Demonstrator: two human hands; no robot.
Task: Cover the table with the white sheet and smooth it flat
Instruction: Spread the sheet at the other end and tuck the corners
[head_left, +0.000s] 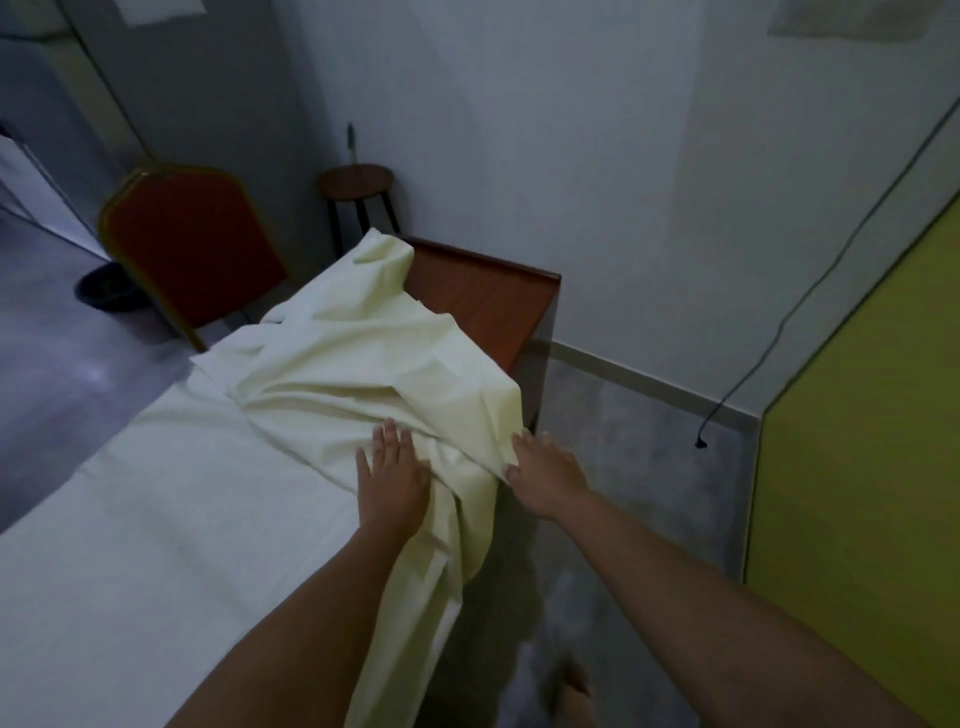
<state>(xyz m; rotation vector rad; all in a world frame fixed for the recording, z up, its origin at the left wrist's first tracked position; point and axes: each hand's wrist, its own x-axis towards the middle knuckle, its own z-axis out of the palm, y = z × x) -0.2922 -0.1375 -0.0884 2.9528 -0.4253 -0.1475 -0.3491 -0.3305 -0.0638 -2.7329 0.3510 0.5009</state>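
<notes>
Our two bare forearms reach in from the near edge, and a blurred bare foot (575, 682) shows on the grey floor (631, 447) below the right arm. Our left hand (392, 470) lies flat on the white sheet (337, 374), fingers straight and slightly spread, pressing the cloth onto the table top. Just to its right, our right hand (545, 474) meets the sheet at the table's side edge, thumb and fingers closed on a fold of the hanging cloth. To the left of the left hand the sheet lies fairly smooth over the table; beyond both hands it is bunched into a rumpled heap with deep creases, and below the hands one part droops over the side toward the floor. Past the heap, the far right corner of the reddish-brown wooden table (485, 306) is uncovered. Further off, beyond and left of the left hand, stands a red chair with a gold frame (192, 249), and a round dark stool (356, 179) sits by the wall. Well right of the right hand a black cable (779, 322) hangs beside a yellow-green panel (857, 415).
</notes>
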